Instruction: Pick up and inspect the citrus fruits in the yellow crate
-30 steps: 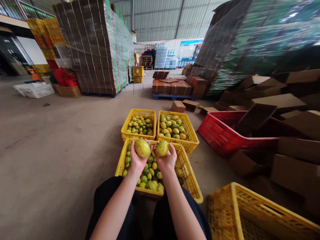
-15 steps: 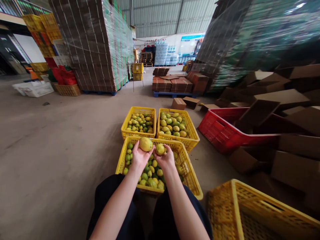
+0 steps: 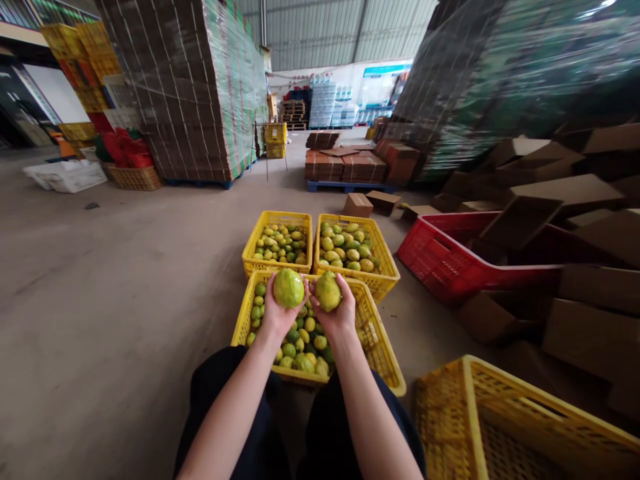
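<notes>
- The left hand (image 3: 278, 317) is palm up, fingers curled around a yellow-green fruit (image 3: 289, 288); it sits above the palm, between the thumb on its outer side and the fingers on its inner side.
- The right hand (image 3: 341, 315) holds a second fruit (image 3: 329, 291) in much the same way, thumb on the outer side, fingertips at the inner side.
- The fingertips of both hands come close together in the narrow gap between the two fruits; whether they touch cannot be told.
- Both fruits are held above the far part of the near yellow crate (image 3: 381, 347), which holds loose green and yellow fruit (image 3: 303, 362). Hands and forearms hide part of its far rim and its contents.
- Just beyond it stand two more yellow crates side by side, the back left crate (image 3: 249, 251) and the back right crate (image 3: 384, 285), both holding similar fruit.
- To the right, a red crate (image 3: 425, 257) lies against a heap of cardboard boxes (image 3: 580, 333).
- Another yellow crate, the corner crate (image 3: 443, 420), stands at lower right, near the right knee.
- Farther off, flat cardboard (image 3: 345, 167) is stacked on a blue pallet (image 3: 333, 187).
</notes>
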